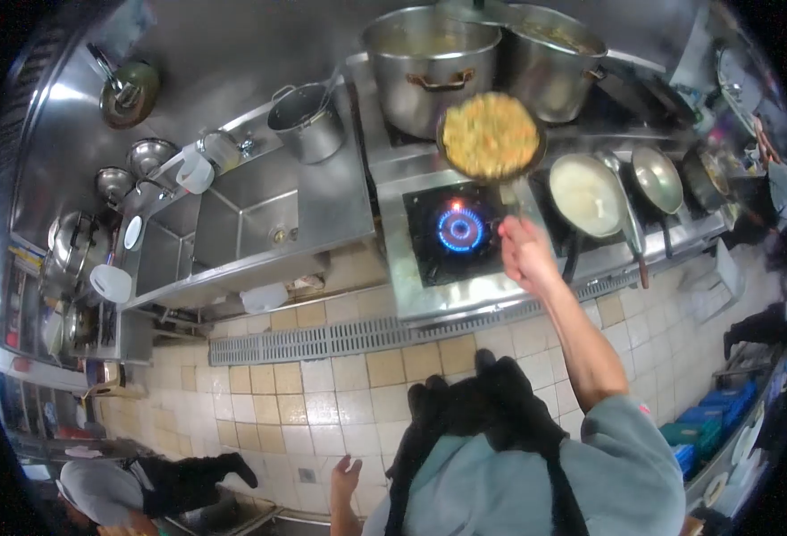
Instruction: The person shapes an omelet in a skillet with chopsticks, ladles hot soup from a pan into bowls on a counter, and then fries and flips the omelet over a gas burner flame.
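Observation:
My right hand (525, 255) is closed around the handle of a frying pan (543, 154), raised in front of me and slightly blurred. Chopped food in yellow, green and orange pieces (490, 134) fills the pan. Just below the pan, a gas burner (460, 230) burns with a ring of blue flame. My left hand (346, 478) hangs low at my side, its fingers loosely apart and holding nothing. To the right of the burner sits a pan of pale, whitish contents (585, 195), and beside it stands another pan (657, 179).
Two large stockpots, the left one (429, 67) and the right one (549, 76), stand behind the burners. A steel sink (255, 210) and a tall pot (307, 125) are to the left. A floor drain grate (340, 339) runs before the stove. Another person (112, 491) is at lower left.

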Tool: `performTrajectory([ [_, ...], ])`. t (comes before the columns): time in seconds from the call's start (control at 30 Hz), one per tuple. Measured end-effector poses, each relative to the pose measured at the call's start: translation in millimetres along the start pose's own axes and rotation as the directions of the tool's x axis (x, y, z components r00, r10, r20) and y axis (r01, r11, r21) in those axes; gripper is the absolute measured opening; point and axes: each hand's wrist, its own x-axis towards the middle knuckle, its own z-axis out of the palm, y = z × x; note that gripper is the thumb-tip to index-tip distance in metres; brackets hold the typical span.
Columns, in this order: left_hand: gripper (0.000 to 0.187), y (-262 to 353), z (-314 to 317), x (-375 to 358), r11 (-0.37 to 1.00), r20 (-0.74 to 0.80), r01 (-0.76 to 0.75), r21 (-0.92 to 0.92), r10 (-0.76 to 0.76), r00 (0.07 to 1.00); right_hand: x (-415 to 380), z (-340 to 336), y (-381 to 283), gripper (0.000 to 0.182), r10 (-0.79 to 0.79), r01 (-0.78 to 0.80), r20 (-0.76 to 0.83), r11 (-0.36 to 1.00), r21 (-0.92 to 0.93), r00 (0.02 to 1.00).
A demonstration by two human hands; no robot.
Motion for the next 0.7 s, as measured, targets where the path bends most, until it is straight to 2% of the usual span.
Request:
performTrajectory([
  [0.03,0.059,-11,-1,4,1.0,-0.022,-0.025,-0.013,0.025,0.999,7,7,-15,0.023,-0.02,0.02,0.001,1.0,-0.003,1.0],
  [0.1,0.06,-4,-10,4,0.994,-0.012,0.102,-0.031,-0.103,0.995,20,16,-42,0.025,-0.265,0.26,-0.025,0.958,-0.123,0.964],
  [0.2,0.06,-27,-11,25,0.995,-0.039,0.024,-0.101,-0.028,0.999,20,27,-51,0.027,-0.284,0.281,-0.011,0.954,-0.106,0.959],
  [0.23,0.063,-31,-12,31,0.995,-0.051,-0.013,-0.098,0.009,0.999,10,29,-53,0.026,-0.211,0.212,0.035,0.977,-0.025,0.977],
  [0.27,0.063,-39,-11,32,0.995,-0.052,-0.011,-0.096,0.006,0.999,3,29,-51,0.026,-0.209,0.21,0.035,0.977,-0.023,0.977],
  [0.33,0.065,35,-20,-2,0.966,-0.026,0.001,-0.258,-0.008,1.0,-10,24,-38,0.024,0.018,-0.022,0.055,0.997,0.077,0.998],
  [0.4,0.066,52,-22,-7,0.971,-0.014,0.025,-0.239,-0.029,0.999,-22,13,-11,0.024,0.097,-0.103,0.064,0.989,0.108,0.993],
  [0.5,0.067,69,-19,-20,0.974,0.027,0.075,-0.216,-0.071,0.997,-35,-5,22,0.023,0.217,-0.209,-0.024,0.96,0.185,0.976],
  [0.53,0.068,67,-20,-24,0.972,0.049,0.094,-0.214,-0.085,0.995,-36,-15,41,0.023,0.238,-0.227,-0.035,0.955,0.192,0.971],
  [0.57,0.067,33,-16,-14,0.974,0.051,0.071,-0.214,-0.062,0.997,-34,-25,60,0.022,0.242,-0.232,-0.043,0.958,0.17,0.969],
  [0.6,0.067,25,-17,-15,0.976,0.056,0.084,-0.202,-0.074,0.996,-36,-31,73,0.022,0.247,-0.237,-0.051,0.96,0.147,0.968],
  [0.67,0.066,11,-17,-17,0.987,0.075,0.113,-0.115,-0.105,0.992,-45,-47,91,0.021,0.296,-0.28,-0.084,0.946,0.163,0.952],
  [0.7,0.066,-13,-18,-15,0.987,0.078,0.122,-0.106,-0.114,0.99,-55,-49,94,0.021,0.295,-0.285,-0.111,0.953,0.104,0.949],
])
